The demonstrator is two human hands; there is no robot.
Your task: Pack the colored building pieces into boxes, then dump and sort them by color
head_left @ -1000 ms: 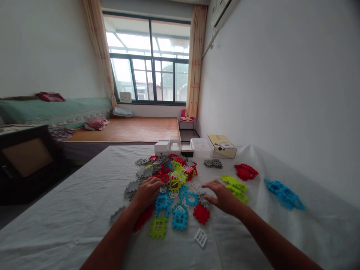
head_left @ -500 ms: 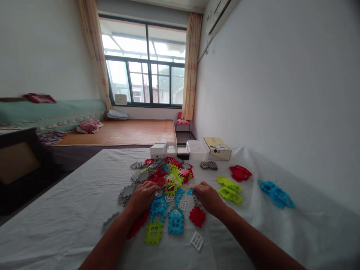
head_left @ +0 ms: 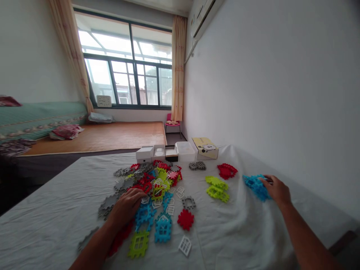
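A heap of coloured plastic puzzle tiles (head_left: 153, 182) lies on the white-sheeted table (head_left: 50, 221). My left hand (head_left: 126, 206) rests palm down on the heap's near left side, on grey, red and blue tiles. My right hand (head_left: 277, 189) is far to the right, fingers on the pile of blue tiles (head_left: 254, 184) near the wall. Between them lie a green tile pile (head_left: 216, 186), a red tile pile (head_left: 227, 170), a single red tile (head_left: 185, 219) and a grey frame tile (head_left: 189, 202).
Small white boxes (head_left: 153, 153), a clear lidded tub (head_left: 184, 150) and a yellow carton (head_left: 205, 147) stand along the table's far edge. A white wall runs along the right. Beyond the table are a wooden platform, a bed and a window.
My right hand left the middle of the heap and moved right to the blue pile. The view has swung right. My left hand has stayed on the heap.
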